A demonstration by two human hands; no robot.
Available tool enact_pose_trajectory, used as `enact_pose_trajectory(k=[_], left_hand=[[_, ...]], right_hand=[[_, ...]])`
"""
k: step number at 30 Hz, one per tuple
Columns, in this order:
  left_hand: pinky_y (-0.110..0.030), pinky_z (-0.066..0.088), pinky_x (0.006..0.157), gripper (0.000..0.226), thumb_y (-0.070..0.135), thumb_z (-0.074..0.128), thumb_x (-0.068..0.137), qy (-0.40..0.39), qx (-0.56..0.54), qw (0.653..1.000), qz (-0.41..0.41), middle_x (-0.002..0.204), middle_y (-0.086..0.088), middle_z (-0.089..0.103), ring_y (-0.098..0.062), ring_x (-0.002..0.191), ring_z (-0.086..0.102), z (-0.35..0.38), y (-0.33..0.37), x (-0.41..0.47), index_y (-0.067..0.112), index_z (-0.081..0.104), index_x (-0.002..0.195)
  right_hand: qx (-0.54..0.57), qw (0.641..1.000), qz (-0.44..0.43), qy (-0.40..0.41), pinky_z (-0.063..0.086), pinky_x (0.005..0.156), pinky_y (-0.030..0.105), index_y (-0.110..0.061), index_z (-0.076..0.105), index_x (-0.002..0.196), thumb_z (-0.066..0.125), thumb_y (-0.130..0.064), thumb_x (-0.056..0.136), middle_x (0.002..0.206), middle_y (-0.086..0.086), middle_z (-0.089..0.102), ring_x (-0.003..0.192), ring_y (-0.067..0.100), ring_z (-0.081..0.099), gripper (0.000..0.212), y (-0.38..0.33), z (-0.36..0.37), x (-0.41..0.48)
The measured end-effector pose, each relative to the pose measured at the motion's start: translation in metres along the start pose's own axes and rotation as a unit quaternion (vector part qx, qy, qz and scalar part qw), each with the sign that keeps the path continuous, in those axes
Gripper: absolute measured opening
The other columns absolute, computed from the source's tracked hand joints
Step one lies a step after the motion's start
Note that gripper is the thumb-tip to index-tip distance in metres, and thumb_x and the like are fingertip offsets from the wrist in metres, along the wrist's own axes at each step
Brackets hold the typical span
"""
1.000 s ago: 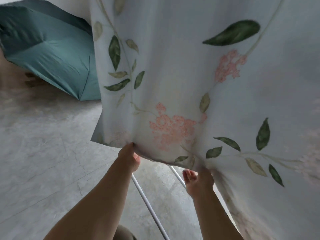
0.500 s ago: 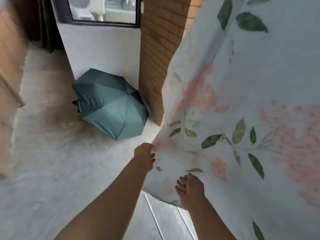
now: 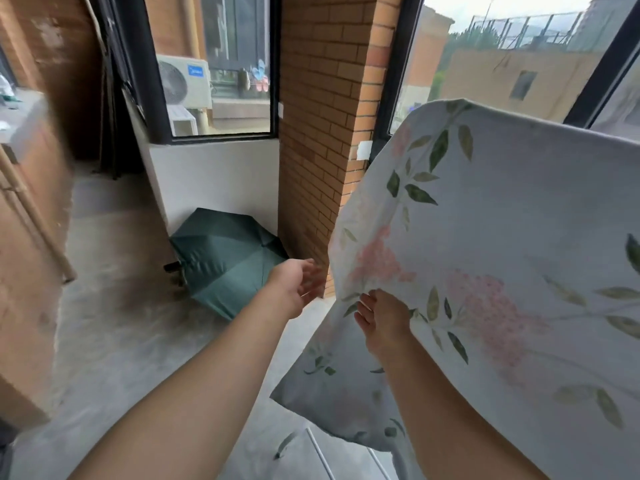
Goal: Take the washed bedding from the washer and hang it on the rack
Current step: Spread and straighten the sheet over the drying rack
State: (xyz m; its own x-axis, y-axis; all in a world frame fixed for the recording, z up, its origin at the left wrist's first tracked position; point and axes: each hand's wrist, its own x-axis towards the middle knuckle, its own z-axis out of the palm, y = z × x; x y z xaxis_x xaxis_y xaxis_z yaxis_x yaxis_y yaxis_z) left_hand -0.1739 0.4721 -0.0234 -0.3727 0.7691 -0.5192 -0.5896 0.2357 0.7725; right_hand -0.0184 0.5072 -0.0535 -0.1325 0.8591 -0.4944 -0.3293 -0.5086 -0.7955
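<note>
On my screen the bedding (image 3: 519,237) reads pale blue-white, printed with dark and olive green leaves on thin stems and clusters of soft pink blossom. Far left of it, a teal-green umbrella (image 3: 225,258) lies on the mottled grey floor (image 3: 121,323). The pillar (image 3: 318,133) is orange-red brick with pale mortar lines. The window frame (image 3: 221,137) is black, the wall (image 3: 214,178) beneath it white. Near me, a rack rod (image 3: 320,455) shows white.

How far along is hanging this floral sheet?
Done: the floral sheet is already up, draped over a high support hidden beneath it; white rack rods show below. In hand: the right hand lies against its side edge, and the left hand hovers open beside it. Left: probably straightening the lower corner; other bedding can't be seen.
</note>
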Motion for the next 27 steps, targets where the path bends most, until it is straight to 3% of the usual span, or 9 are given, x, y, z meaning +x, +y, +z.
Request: enact_pose_trajectory(k=[4, 8, 13, 17, 20, 23, 27], left_hand=[[-0.032, 0.05, 0.06, 0.02, 0.01, 0.047, 0.099, -0.009, 0.022, 1.0, 0.005, 0.1, -0.007, 0.073, -0.025, 0.092, 0.069, -0.013, 0.007, -0.005, 0.013, 0.064, 0.109], [-0.033, 0.051, 0.063, 0.02, 0.01, 0.047, 0.099, -0.01, 0.028, 1.0, 0.004, 0.101, -0.007, 0.073, -0.025, 0.093, 0.069, -0.016, 0.01, 0.003, 0.013, 0.065, 0.107], [-0.032, 0.052, 0.067, 0.022, 0.01, 0.047, 0.099, -0.012, 0.058, 0.998, 0.003, 0.103, -0.006, 0.074, -0.024, 0.095, 0.07, -0.02, 0.009, 0.038, 0.014, 0.066, 0.109], [-0.032, 0.053, 0.071, 0.023, 0.008, 0.044, 0.101, -0.006, 0.101, 0.995, 0.016, 0.108, -0.005, 0.071, -0.023, 0.096, 0.069, -0.022, 0.024, 0.083, 0.015, 0.065, 0.108], [-0.03, 0.052, 0.067, 0.024, 0.006, 0.044, 0.101, -0.006, 0.142, 0.989, 0.033, 0.11, -0.004, 0.071, -0.022, 0.095, 0.068, -0.019, 0.046, 0.118, 0.015, 0.064, 0.11], [-0.03, 0.05, 0.068, 0.025, 0.006, 0.043, 0.1, -0.009, 0.188, 0.981, 0.042, 0.109, -0.004, 0.071, -0.022, 0.096, 0.068, -0.012, 0.072, 0.15, 0.015, 0.065, 0.107], [-0.031, 0.052, 0.075, 0.026, 0.007, 0.042, 0.102, -0.017, 0.233, 0.971, 0.054, 0.113, -0.004, 0.07, -0.023, 0.101, 0.067, 0.005, 0.096, 0.192, 0.014, 0.064, 0.115]], right_hand=[[0.029, 1.0, -0.005, -0.005, 0.042, 0.102, 0.035, -0.001, 0.04, 0.146, 0.031, -0.021, 0.109, 0.147, 0.013, 0.049, 0.135, 0.028, 0.048, 0.043, 0.004, 0.013, -0.01], [0.013, 0.999, -0.027, -0.014, 0.043, 0.109, 0.037, -0.002, 0.048, 0.14, 0.037, -0.023, 0.107, 0.141, 0.01, 0.056, 0.13, 0.026, 0.054, 0.04, 0.006, 0.024, -0.007], [-0.165, 0.975, -0.15, 0.013, 0.047, 0.106, 0.047, -0.014, 0.067, 0.103, 0.052, -0.017, 0.1, 0.127, 0.019, 0.064, 0.12, 0.035, 0.06, 0.016, 0.009, 0.043, 0.024], [-0.276, 0.936, -0.219, 0.013, 0.046, 0.104, 0.03, -0.005, 0.06, 0.127, 0.052, -0.01, 0.101, 0.13, 0.012, 0.063, 0.118, 0.026, 0.061, 0.027, 0.015, 0.066, 0.061], [-0.356, 0.9, -0.25, -0.017, 0.047, 0.1, 0.035, 0.005, 0.064, 0.119, 0.049, -0.001, 0.1, 0.124, 0.02, 0.065, 0.115, 0.034, 0.061, 0.025, 0.016, 0.089, 0.091], [-0.344, 0.912, -0.221, -0.001, 0.045, 0.1, 0.033, -0.003, 0.062, 0.123, 0.046, -0.011, 0.103, 0.13, 0.014, 0.062, 0.122, 0.03, 0.057, 0.027, 0.018, 0.112, 0.122], [-0.357, 0.908, -0.212, 0.054, 0.042, 0.085, 0.023, -0.013, 0.053, 0.129, 0.051, -0.024, 0.102, 0.127, 0.003, 0.061, 0.115, 0.022, 0.059, 0.03, 0.02, 0.132, 0.167]])
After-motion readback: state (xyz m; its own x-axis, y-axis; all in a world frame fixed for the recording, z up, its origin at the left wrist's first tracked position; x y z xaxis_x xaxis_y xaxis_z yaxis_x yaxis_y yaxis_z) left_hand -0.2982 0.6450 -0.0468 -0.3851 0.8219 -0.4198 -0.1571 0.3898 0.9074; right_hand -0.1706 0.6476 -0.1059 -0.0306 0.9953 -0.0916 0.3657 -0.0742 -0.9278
